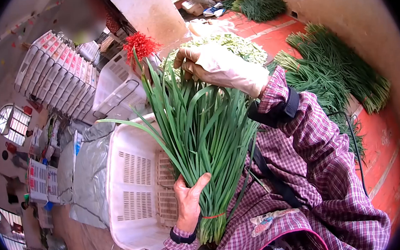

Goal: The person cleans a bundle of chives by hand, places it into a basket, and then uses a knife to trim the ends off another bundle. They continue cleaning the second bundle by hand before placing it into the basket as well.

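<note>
A long bunch of garlic chives [206, 139] leans up from my lap, bound near its pale base by a red band [213, 216]. My left hand [191, 200], bare, is wrapped around the lower part, thumb across the leaves. At the upper end is my right hand [223, 65] in a pale glove, its fingers curled in on the leaf tips; how many leaves they hold is hidden. Beside the bunch on the left stands a white plastic crate [135, 179] with slotted walls. The chives cover part of its rim.
More garlic chives [334, 68] lie in heaps on the red floor at right, with another pile [261, 6] farther back. Red ties [140, 46] hang above the left crates. Stacked white crates [55, 71] and a grey-covered stack [89, 179] stand left. A wall [342, 5] bounds the right.
</note>
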{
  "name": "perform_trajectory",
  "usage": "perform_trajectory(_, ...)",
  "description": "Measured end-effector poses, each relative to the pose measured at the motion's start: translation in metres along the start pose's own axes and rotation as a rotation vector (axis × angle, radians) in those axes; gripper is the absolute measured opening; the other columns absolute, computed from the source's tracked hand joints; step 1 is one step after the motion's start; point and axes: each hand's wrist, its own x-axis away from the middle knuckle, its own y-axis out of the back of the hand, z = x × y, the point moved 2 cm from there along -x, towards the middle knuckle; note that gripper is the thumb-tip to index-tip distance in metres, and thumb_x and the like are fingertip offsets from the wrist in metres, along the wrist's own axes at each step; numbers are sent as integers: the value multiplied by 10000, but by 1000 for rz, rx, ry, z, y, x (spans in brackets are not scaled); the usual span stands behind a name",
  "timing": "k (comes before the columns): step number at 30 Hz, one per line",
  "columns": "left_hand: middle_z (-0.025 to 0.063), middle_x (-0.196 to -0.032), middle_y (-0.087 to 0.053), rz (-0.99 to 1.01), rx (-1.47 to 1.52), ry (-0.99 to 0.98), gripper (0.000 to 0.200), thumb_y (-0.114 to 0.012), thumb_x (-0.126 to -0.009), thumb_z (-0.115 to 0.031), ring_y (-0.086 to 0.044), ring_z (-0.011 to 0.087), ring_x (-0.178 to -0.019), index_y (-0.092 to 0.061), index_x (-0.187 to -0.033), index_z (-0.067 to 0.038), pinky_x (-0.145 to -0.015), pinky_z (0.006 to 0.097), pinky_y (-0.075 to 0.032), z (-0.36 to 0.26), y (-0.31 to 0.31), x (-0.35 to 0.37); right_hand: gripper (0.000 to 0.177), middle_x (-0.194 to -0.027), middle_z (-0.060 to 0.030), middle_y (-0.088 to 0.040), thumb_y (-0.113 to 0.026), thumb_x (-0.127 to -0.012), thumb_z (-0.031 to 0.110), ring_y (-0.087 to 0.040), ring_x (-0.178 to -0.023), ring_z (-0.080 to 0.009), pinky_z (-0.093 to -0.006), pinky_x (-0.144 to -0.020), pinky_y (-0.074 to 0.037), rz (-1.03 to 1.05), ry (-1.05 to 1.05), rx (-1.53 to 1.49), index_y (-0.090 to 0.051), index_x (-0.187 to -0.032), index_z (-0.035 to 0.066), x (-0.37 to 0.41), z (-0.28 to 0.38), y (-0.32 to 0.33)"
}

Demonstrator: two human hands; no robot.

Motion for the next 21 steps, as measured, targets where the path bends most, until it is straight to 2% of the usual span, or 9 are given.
perform_trajectory(1, 29, -1016, -675, 1, 18, 4, 294, -741, -812, -62, -617, 119, -909, -646, -1088, -20, -856, 276, -485, 1, 0, 0, 175, -759, -122, -655, -508, -905, 140, -637, -692, -237, -338, -630, -501, -1, -1, 1, -619, -1003, 47, 3, -3, 1)
perform_trajectory(3, 28, -1018, -674, 5, 34, 11, 297, -741, -809, -54, -618, 120, -913, -646, -1088, -22, -862, 278, -484, 3, 2, 0, 159, -701, -99, -637, -523, -908, 146, -624, -640, -190, -325, -616, -500, 73, -192, 44, -614, -999, 52, 8, -1, 2)
perform_trajectory(4, 27, -1018, -674, 0, 27, 7, 298, -742, -806, -52, -618, 120, -911, -647, -1088, -24, -864, 280, -484, 4, 3, -1, 156, -688, -66, -611, -569, -894, 152, -604, -635, -151, -308, -613, -495, 76, -200, 269, -610, -1010, 57, 10, 4, 3)
perform_trajectory(5, 26, -1018, -674, -5, 19, 3, 300, -742, -804, -49, -617, 120, -910, -648, -1087, -25, -866, 282, -483, 5, 4, -1, 156, -688, -66, -611, -569, -894, 152, -604, -635, -151, -308, -613, -495, 75, -200, 269, -610, -1010, 57, 13, 3, 3)
perform_trajectory(7, 25, -1019, -675, -9, 22, -11, 301, -743, -802, -48, -617, 120, -911, -648, -1087, -26, -868, 283, -481, 3, 2, -1, 177, -698, -63, -616, -605, -879, 166, -603, -633, -151, -314, -611, -495, 38, -187, 194, -602, -1017, 55, 18, -3, 3)
perform_trajectory(9, 25, -1020, -675, -12, 24, -21, 303, -744, -799, -47, -616, 121, -912, -649, -1086, -27, -871, 284, -479, 2, 2, -1, 204, -741, -78, -650, -624, -864, 129, -627, -670, -165, -320, -633, -500, 76, -277, 104, -581, -1049, 52, 23, 0, 3)
perform_trajectory(13, 24, -1023, -673, -11, 43, -14, 302, -746, -799, -52, -614, 120, -916, -649, -1084, -27, -873, 286, -476, 3, 2, -1, 318, -780, -61, -662, -632, -829, 42, -641, -723, -161, -299, -675, -508, 83, -200, 35, -522, -1128, 51, 31, -5, -1)
perform_trajectory(19, 29, -1026, -673, -8, 30, -14, 318, -752, -797, -63, -613, 123, -919, -642, -1094, -27, -871, 287, -477, 4, 4, -2, 329, -816, -58, -667, -584, -825, -2, -642, -715, -142, -287, -666, -522, -56, -197, -1, -522, -1145, 41, 38, 1, -5)
perform_trajectory(21, 30, -1025, -672, -7, 15, -18, 325, -753, -799, -70, -613, 124, -918, -638, -1101, -25, -870, 287, -477, -1, 0, -1, 359, -883, -25, -638, -517, -811, -31, -583, -741, -84, -222, -687, -479, -79, -278, -138, -547, -1158, 54, 37, 4, -4)
